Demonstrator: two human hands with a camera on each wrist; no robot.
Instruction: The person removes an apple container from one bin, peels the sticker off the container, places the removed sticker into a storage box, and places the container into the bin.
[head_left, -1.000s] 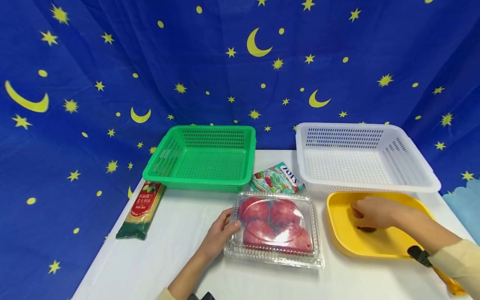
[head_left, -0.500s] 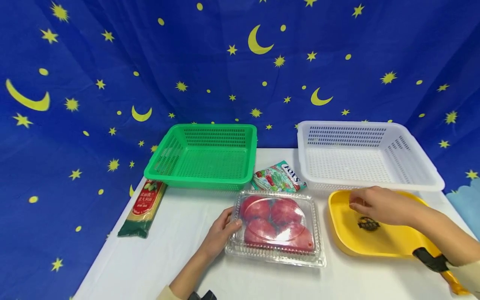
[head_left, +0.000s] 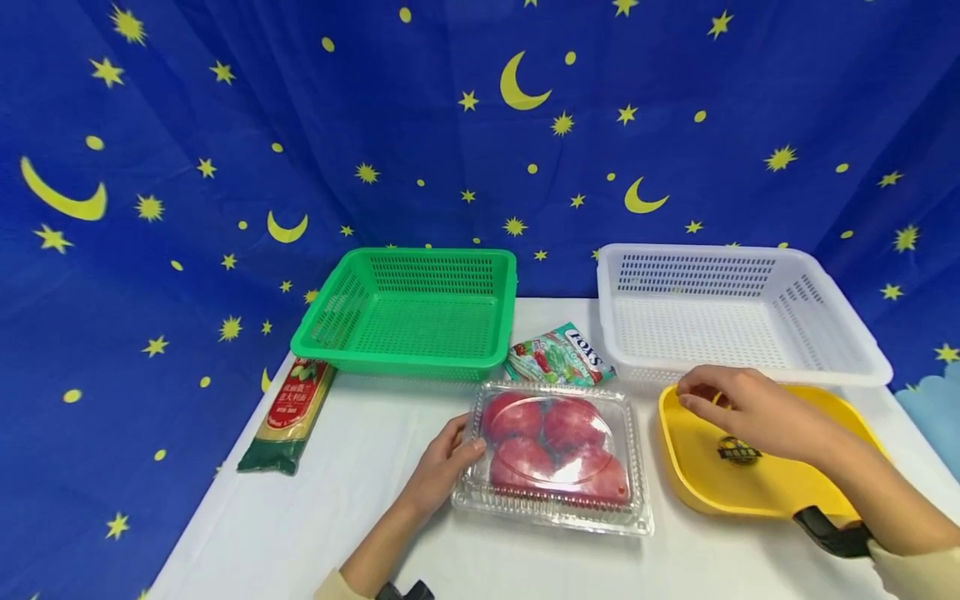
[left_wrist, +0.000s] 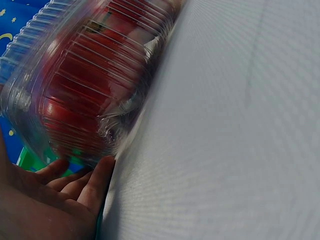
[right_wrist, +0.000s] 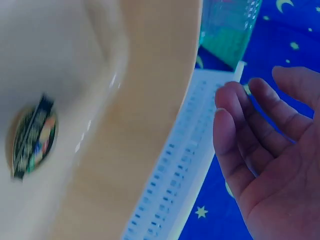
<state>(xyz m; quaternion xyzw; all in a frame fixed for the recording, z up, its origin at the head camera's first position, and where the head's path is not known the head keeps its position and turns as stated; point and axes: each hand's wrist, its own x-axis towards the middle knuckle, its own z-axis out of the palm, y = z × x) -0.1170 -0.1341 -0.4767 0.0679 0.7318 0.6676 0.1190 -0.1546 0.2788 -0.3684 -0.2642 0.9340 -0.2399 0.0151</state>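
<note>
My left hand (head_left: 444, 467) holds the left edge of a clear plastic clamshell box (head_left: 637, 500) of red round fruit (head_left: 517, 462), thumb over the lid's rim. In the left wrist view its fingertips meet the ribbed side near the bottom. Over the left part of a yellow basin (head_left: 772, 500) is my right hand (head_left: 746, 412). The right wrist view shows its fingers loosely bent, with nothing between them. A dark round emblem (head_left: 738, 451) lies on the basin's floor, partly overlapped by that hand in the head view.
A green basket (head_left: 420, 365) and a white basket (head_left: 705, 373) stand at the back. Between them lies a Fox's candy bag (head_left: 558, 357). A pasta packet (head_left: 288, 412) reaches under the green basket's left corner. The starry blue curtain (head_left: 420, 100) hangs behind the table.
My right hand has risen from the basin's floor and shifted left toward its rim, uncovering the emblem. My left hand and the clamshell box have stayed in place.
</note>
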